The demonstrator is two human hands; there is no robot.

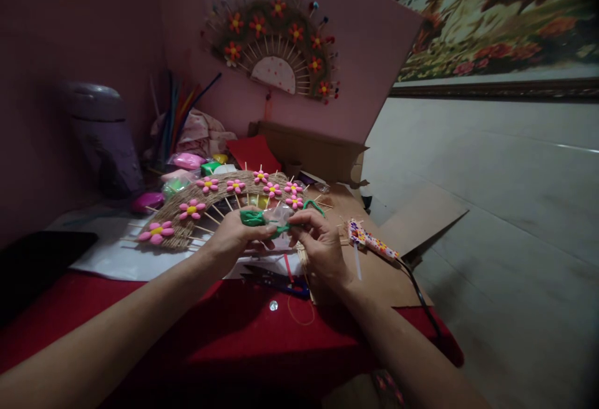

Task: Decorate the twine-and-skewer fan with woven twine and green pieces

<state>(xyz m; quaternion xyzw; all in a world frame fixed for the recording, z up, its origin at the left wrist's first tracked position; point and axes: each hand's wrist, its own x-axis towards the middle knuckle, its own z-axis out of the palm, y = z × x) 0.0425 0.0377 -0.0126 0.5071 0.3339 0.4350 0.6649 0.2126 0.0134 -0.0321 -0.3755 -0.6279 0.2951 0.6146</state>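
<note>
My left hand is closed in a pinch on a bundle of green yarn-like cord. From it a green strand runs across to my right hand, whose thumb and fingers pinch it, and a loop sticks out beyond. A clear plastic piece shows between the hands; which fingers touch it I cannot tell. Just behind lies a fan-shaped craft of wooden sticks wound with brown twine. Pink flowers with yellow centres dot its band. Blue-handled scissors lie below my hands.
A patterned glue gun with a black cord lies on cardboard at right. A purple flask stands at left, near colourful clay packs. A finished fan hangs behind. Red cloth covers the front.
</note>
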